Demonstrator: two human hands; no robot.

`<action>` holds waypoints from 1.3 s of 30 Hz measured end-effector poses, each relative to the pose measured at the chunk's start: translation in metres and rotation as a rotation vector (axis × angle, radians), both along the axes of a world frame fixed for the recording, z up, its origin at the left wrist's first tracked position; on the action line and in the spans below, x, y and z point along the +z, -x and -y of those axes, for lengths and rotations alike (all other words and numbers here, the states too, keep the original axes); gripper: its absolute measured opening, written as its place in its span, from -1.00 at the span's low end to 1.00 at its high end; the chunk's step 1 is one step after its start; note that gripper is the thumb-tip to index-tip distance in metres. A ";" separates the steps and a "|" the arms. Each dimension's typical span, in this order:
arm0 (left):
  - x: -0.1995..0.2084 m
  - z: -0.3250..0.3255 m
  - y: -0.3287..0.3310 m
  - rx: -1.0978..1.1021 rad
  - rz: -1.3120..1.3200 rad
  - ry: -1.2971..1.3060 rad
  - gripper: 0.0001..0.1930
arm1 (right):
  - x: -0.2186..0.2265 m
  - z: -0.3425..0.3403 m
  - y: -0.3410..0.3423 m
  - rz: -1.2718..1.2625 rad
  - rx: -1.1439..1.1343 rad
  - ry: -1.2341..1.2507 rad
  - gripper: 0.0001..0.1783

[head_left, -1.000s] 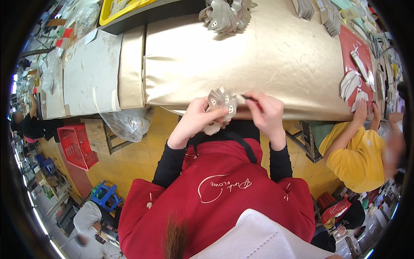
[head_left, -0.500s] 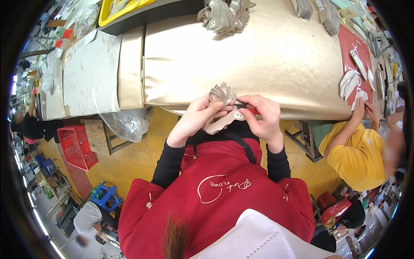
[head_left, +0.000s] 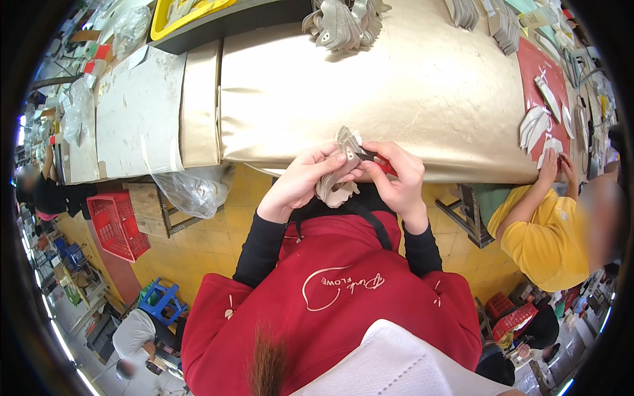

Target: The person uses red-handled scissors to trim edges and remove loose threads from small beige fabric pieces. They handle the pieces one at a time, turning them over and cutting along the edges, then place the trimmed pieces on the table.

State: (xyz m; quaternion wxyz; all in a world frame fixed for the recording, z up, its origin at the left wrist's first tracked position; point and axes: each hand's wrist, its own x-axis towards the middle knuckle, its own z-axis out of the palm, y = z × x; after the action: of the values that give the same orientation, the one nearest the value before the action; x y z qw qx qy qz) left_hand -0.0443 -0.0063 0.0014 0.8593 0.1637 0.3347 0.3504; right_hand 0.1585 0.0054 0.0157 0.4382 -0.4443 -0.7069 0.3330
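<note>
At the near edge of the gold-covered table, my left hand (head_left: 302, 177) is closed around a bundle of grey-beige cut shoe pieces (head_left: 337, 193). They fan out above and below its fingers, and small holes show in some. In my right hand (head_left: 401, 177) is a small cutting tool with a red handle and dark blades (head_left: 386, 165), which looks like thread snips. Its tip meets the upper part of the bundle, just right of my left fingertips. My right fingers partly cover the tool, so its full shape is hidden.
The gold tabletop (head_left: 396, 86) carries a heap of similar pieces (head_left: 343, 26) at the far side and stacks (head_left: 503, 30) at far right. A yellow tray (head_left: 191, 20) stands far left. A co-worker in yellow (head_left: 545, 231) handles white pieces on a red sheet (head_left: 533, 69).
The bundle has turned in my left hand: its upper end is now narrower and upright, and the long strip below has swung inward. My right hand has shifted slightly left.
</note>
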 end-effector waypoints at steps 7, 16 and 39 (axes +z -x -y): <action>0.006 -0.002 -0.008 0.123 -0.250 -0.072 -0.68 | -0.004 0.001 -0.005 0.028 -0.046 0.002 -0.75; 0.012 0.001 -0.016 0.164 -0.444 -0.090 -0.73 | -0.009 0.000 -0.010 0.220 -0.024 -0.131 -0.81; 0.014 0.004 -0.013 0.112 -0.582 -0.199 -0.74 | -0.004 -0.001 -0.022 0.280 0.066 -0.089 -0.85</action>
State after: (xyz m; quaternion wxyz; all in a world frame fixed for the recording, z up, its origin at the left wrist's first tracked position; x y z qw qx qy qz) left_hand -0.0315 -0.0100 0.0159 0.6866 0.3217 0.5391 0.3667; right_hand 0.1802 0.0066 0.0118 0.3432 -0.4430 -0.7894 0.2505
